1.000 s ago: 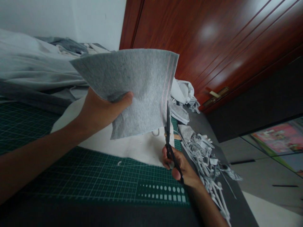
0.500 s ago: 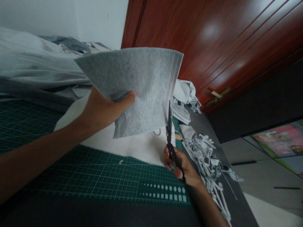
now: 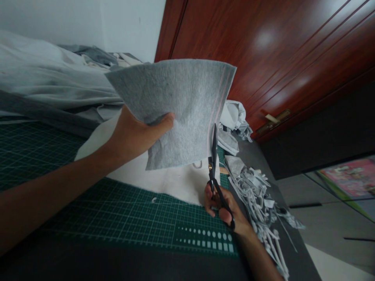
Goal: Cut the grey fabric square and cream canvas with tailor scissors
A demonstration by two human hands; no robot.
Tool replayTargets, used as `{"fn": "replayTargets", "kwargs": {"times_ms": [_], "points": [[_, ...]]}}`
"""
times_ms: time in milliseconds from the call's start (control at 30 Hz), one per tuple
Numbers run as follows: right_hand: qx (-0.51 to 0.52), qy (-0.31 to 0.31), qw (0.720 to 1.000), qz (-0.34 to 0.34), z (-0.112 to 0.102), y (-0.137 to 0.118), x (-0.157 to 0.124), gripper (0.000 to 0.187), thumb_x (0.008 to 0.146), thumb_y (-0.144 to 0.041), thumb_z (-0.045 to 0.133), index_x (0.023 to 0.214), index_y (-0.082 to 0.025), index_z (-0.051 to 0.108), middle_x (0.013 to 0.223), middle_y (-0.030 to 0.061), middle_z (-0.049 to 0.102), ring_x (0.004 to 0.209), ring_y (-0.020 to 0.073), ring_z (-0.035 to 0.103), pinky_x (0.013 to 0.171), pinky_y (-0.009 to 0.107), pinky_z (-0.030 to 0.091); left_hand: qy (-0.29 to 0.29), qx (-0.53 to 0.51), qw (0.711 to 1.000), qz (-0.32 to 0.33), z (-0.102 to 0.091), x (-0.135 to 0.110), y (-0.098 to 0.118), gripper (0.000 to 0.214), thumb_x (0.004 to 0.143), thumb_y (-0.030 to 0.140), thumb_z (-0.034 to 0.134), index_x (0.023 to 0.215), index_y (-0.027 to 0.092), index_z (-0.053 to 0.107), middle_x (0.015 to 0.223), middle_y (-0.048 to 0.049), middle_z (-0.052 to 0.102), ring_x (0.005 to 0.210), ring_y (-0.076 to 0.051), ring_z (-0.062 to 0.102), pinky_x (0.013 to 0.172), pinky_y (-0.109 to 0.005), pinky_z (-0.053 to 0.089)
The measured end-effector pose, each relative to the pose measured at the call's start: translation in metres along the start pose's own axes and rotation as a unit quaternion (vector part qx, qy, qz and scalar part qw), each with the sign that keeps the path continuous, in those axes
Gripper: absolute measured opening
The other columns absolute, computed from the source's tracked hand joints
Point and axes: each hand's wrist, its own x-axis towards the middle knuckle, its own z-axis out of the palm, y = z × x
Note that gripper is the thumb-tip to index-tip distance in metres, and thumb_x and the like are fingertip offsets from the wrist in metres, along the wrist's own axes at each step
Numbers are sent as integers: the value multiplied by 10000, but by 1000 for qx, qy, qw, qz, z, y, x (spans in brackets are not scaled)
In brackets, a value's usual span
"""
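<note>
My left hand point(image 3: 137, 134) grips a sheet of grey felt point(image 3: 178, 105) at its lower left, with the thumb lying across the front. Faint pink lines run down the felt's right side. My right hand point(image 3: 221, 205) holds black-handled scissors point(image 3: 213, 175) upright, with brass at the pivot. Their narrow blades reach up along the felt's right edge, and the blades are close together. I cannot tell whether they bite into the felt. Below the hands lies a white fabric piece point(image 3: 166, 181) on a green cutting mat point(image 3: 123, 210).
Right of my right hand lies a heap of cut grey felt strips point(image 3: 254, 199) on a dark tabletop point(image 3: 249, 156). Folded white cloth point(image 3: 234, 121) sits beyond it. A reddish wooden door point(image 3: 263, 50) with a brass handle rises behind, and grey bedding point(image 3: 49, 74) lies at the left.
The whole scene has drifted slightly right in view, with both hands and the felt shifting along. The scissors stay at the felt's right edge, and both grips look unchanged.
</note>
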Motion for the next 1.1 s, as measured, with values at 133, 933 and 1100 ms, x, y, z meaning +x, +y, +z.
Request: {"fn": "replayTargets", "kwargs": {"times_ms": [133, 933, 1100], "points": [[-1, -2, 1000, 3, 0, 0, 0, 773, 543, -865, 759, 884, -234, 474, 679, -64, 378, 554, 96, 300, 505, 262, 225, -3, -5, 1000, 5, 1, 0, 0, 428, 680, 206, 719, 1088, 159, 602, 1141, -63, 732, 1106, -240, 692, 1077, -441, 495], [-11, 9, 1000, -13, 3, 1, 2, 758, 557, -856, 765, 880, -227, 493, 651, -70, 389, 530, 85, 303, 481, 248, 217, -14, -12, 1000, 3, 1, 1, -2, 447, 704, 159, 718, 1140, 131, 624, 1185, -68, 706, 1147, -243, 668, 1097, -443, 480], [3, 15, 1000, -18, 6, 4, 3, 738, 560, -831, 788, 871, -218, 518, 628, -78, 392, 507, 75, 315, 462, 236, 228, -14, -11, 1000, 8, 1, 1, -3, 426, 696, 156, 716, 1115, 139, 635, 1153, -49, 715, 1140, -243, 674, 1098, -450, 478]]}}
